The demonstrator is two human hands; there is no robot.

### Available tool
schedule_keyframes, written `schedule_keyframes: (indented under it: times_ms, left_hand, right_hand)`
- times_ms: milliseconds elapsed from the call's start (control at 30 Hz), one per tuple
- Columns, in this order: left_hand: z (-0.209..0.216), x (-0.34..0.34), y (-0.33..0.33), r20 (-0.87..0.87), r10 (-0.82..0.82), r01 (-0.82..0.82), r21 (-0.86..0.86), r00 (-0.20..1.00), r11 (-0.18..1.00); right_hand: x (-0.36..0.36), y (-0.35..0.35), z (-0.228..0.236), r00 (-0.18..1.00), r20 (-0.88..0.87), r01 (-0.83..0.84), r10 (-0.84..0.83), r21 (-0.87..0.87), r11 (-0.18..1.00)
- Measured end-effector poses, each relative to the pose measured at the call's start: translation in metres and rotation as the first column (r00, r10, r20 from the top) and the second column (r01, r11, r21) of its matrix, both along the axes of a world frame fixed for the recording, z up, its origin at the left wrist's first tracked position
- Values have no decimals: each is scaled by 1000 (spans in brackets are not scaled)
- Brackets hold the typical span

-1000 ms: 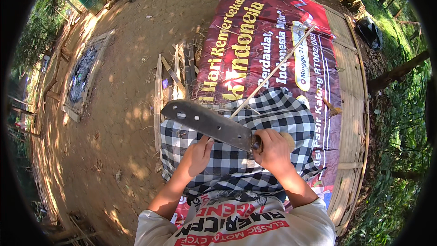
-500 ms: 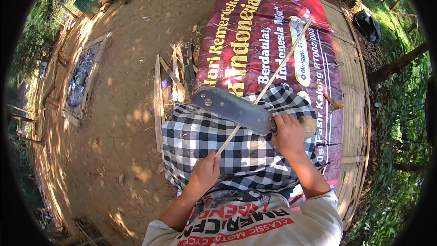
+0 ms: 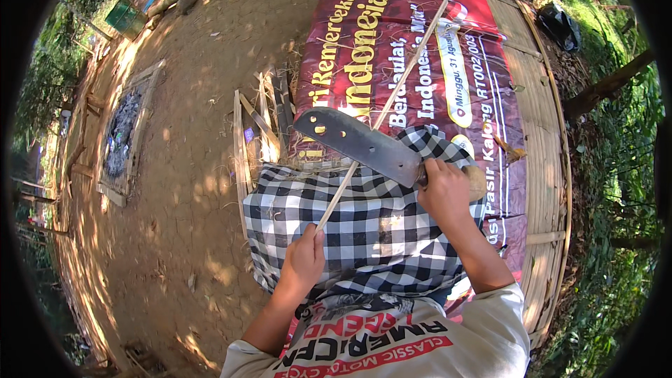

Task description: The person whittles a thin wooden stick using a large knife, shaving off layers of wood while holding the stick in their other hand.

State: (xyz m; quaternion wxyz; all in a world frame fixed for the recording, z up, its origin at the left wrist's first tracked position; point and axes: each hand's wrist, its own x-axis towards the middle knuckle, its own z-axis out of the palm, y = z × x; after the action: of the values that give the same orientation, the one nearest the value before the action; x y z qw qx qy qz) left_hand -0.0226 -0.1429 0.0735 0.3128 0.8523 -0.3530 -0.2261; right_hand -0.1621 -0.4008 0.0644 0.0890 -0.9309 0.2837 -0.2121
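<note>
My left hand (image 3: 305, 255) is closed round the near end of a long thin bamboo strip (image 3: 406, 78), which slants up and away to the right. In my right hand (image 3: 446, 189) is the wooden handle of a cleaver (image 3: 357, 141) with a broad dark blade with several round holes. The blade points left and lies across the middle of the strip, over it. Beneath both hands a black-and-white checked cloth (image 3: 357, 238) covers my lap. Where the blade's edge meets the strip is hard to make out.
Ahead lies a dark red printed banner (image 3: 336, 49) on a bamboo platform (image 3: 535, 168), with thin shavings scattered over it. Split bamboo pieces (image 3: 269, 115) rest left of it. On the dirt ground at left is a framed ash pit (image 3: 126, 126); a green bin (image 3: 126, 19) stands beyond.
The strip's far end has swung left, and my left hand has moved slightly left and nearer to me. The cleaver has shifted a little away from me, still across the strip.
</note>
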Motion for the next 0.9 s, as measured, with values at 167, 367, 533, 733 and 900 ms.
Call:
schedule_keyframes:
  times_ms: [167, 367, 533, 733, 900]
  left_hand:
    - [-6, -1, 3, 74, -2, 4, -25, 997, 1000]
    - [2, 11, 36, 70, 56, -62, 87, 996, 994]
    - [-17, 13, 30, 150, 7, -9, 15, 989, 1000]
    - [-11, 6, 26, 149, -23, 17, 44, 989, 999]
    - [12, 7, 40, 136, -23, 6, 123, 990, 992]
  right_hand:
    - [5, 30, 1, 970, -37, -238, 240, 46, 970]
    - [9, -43, -12, 998, 56, -17, 19, -38, 999]
    - [14, -4, -27, 999, -37, -38, 40, 48, 998]
    - [20, 3, -10, 964, -34, -265, 263, -76, 961]
    - [6, -70, -14, 999, 0, -42, 43, -164, 986]
